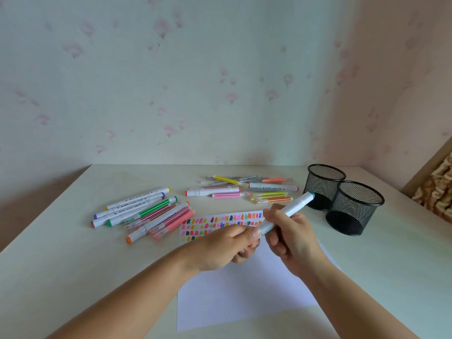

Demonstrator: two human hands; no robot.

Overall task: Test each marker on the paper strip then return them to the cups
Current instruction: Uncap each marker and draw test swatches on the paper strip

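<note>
Nearest the camera, two bare forearms reached in over the near, blank part of the paper strip (244, 289), which lay flat on the pale surface (73, 265). Above the strip's middle the hands met on one white marker (288, 209). The left hand (227, 248) had its fingers curled and pinched on the marker's near end. The right hand (291, 241) was wrapped round the barrel, with the teal-tipped far end slanting up toward the cups. The near end was hidden under the left fingers, so I could not tell whether its cap was on or off. The step looked like capping or uncapping this marker for its test. The next move probably called for a straight pull or push along the barrel while the right hand held it steady. Rows of colour swatches (220, 223) filled the strip's far end. A marker group (146, 211) lay left of the strip and another marker pile (242, 189) lay beyond it. Right of the strip stood the near mesh cup (354, 209) and the far mesh cup (324, 185), touching, with no markers showing in them.
</note>
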